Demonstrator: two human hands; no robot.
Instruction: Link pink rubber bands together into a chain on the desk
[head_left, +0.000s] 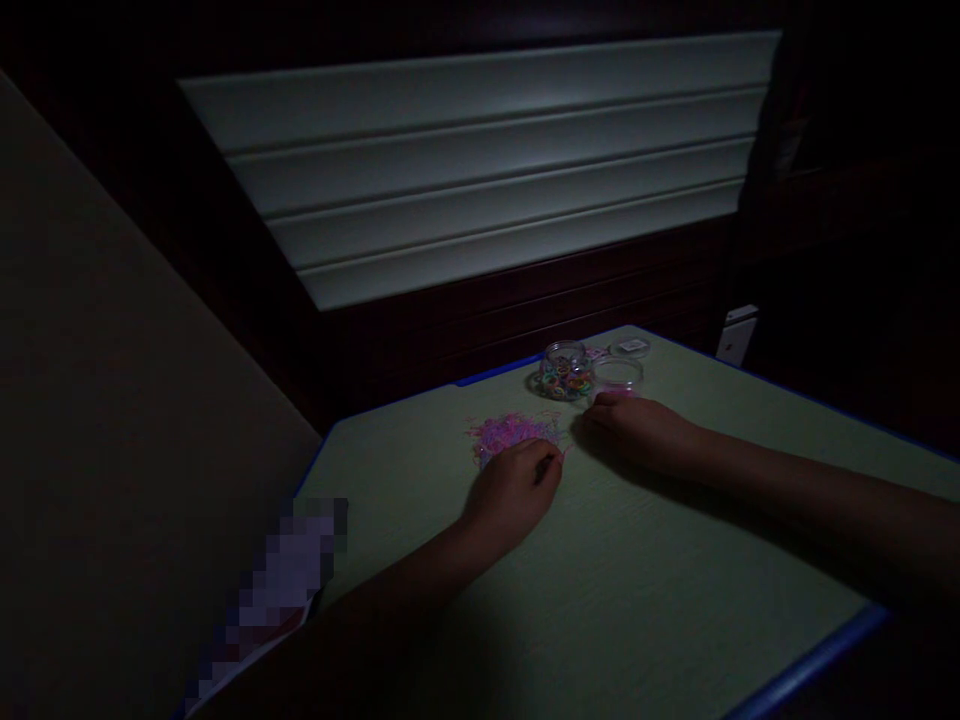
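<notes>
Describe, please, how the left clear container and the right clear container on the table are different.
The left container shows loops in many colours, while the right container shows only pink content. The left container is seen almost whole; the right container is partly hidden behind the right hand, so I cannot tell how full it is. Both are clear, round and stand near the far side of the table.
</notes>
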